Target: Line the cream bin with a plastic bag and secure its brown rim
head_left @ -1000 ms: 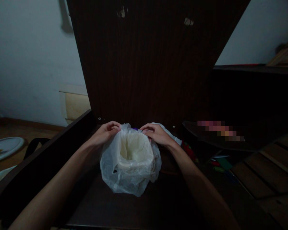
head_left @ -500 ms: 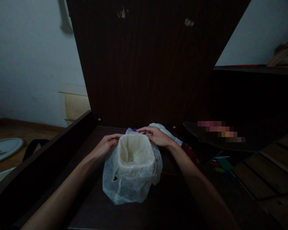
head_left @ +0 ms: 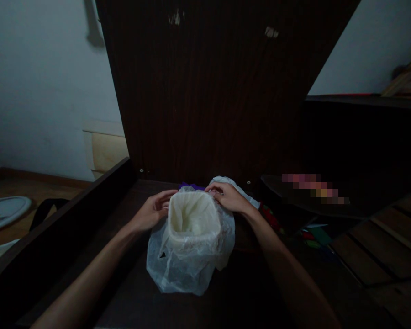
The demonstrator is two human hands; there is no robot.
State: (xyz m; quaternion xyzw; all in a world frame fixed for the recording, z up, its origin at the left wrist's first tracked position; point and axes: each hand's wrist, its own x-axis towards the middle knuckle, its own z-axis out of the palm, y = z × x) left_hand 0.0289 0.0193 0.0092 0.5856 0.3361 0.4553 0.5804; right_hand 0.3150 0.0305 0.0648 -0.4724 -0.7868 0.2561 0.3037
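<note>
A small pale bin (head_left: 192, 237) with a rounded square mouth stands upright in front of me. Lining it is a thin, translucent plastic bag (head_left: 183, 274), folded over the rim and hanging loosely down the outside. At the bin's far left corner, my left hand (head_left: 151, 211) has its fingers curled against the bag, fingertips partly hidden behind the rim. My right hand (head_left: 229, 197) pinches the bag by the far right corner. Just behind the bin lies something purple (head_left: 188, 186), and white cloth or plastic (head_left: 241, 188) sits beyond my right hand.
A dark wooden panel (head_left: 205, 100) rises behind the dark surface (head_left: 123, 274). A raised side board (head_left: 61, 233) runs along the left. Right of my arm are a dark shelf (head_left: 294, 201) and wooden slats (head_left: 390, 246). A white oval lid-like object (head_left: 7, 212) lies on the floor.
My right hand has shifted slightly right along the far rim, and its fingers have bent in. My left fingers are more spread on the bag. More of the purple thing shows.
</note>
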